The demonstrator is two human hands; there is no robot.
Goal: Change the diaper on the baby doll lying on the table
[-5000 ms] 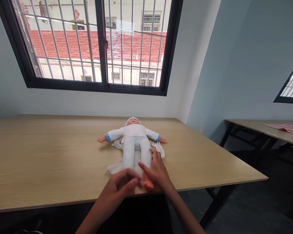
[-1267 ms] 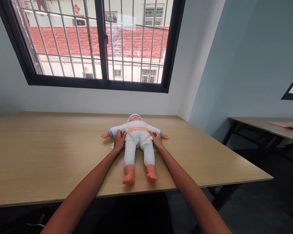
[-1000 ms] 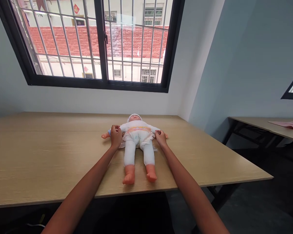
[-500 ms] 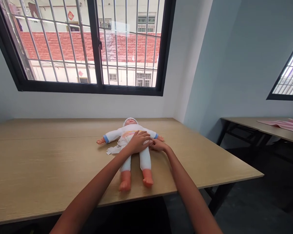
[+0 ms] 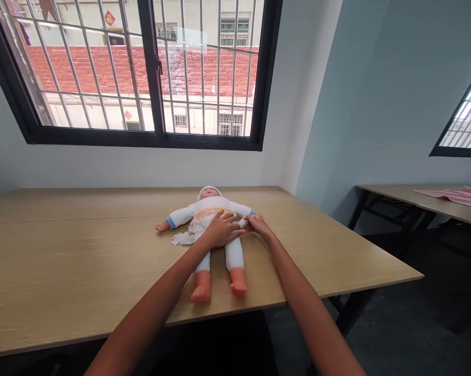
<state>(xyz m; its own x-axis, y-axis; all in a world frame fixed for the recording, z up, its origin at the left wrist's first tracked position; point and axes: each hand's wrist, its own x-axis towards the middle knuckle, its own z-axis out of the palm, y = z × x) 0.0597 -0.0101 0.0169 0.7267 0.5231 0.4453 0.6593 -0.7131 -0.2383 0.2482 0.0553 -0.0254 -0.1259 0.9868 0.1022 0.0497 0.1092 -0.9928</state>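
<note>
A baby doll (image 5: 235,256) in white clothes with blue cuffs lies on its back on the wooden table, its head away from me and its feet toward the near edge. My left hand (image 5: 221,230) lies flat over the doll's lower belly, fingers spread. Beside the doll's hip, my right hand (image 5: 257,224) pinches a piece of white cloth (image 5: 243,223). More white cloth (image 5: 183,238) spreads out on the table at the doll's left-hand side in the view.
The wooden table (image 5: 82,271) reaches the wall under a barred window (image 5: 157,140). At the right, a second table (image 5: 400,196) bears a pink striped cloth (image 5: 458,196). Dark floor shows between the tables.
My right hand has risen slightly, with white cloth now showing at its fingertips. My left hand stays on the doll's belly. The view has shifted a little.
</note>
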